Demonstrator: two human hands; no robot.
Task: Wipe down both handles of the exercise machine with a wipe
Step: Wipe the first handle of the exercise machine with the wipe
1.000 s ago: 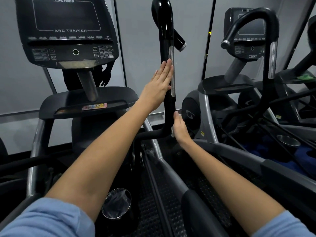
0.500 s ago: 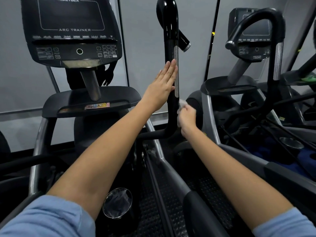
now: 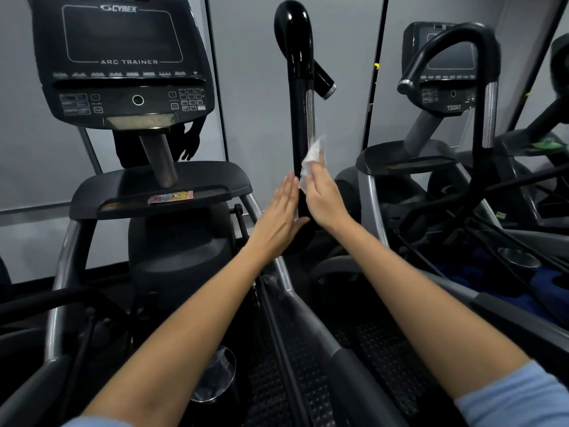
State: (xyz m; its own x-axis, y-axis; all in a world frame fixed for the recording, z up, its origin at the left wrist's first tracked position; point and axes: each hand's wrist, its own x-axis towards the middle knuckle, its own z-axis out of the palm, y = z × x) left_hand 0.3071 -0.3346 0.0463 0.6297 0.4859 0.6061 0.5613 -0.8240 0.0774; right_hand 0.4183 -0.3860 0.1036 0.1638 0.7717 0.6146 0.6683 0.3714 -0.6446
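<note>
The right hand [image 3: 324,195] presses a white wipe [image 3: 312,163] against the black handle [image 3: 297,97]. The left hand [image 3: 281,220], fingers straight, rests flat on the handle's left side.

Dim, even room light; glare streaks the glossy handle [image 3: 294,35] at twelve o'clock. My wipe [image 3: 312,158] smears with motion blur. Straight lines bow toward three and nine o'clock.

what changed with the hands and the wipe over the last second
The right hand slid up the black handle from near its lower bend, holding the white wipe against it. The left hand, fingers straight, moved down the handle's other side. The console and handle stayed as they were.
</note>
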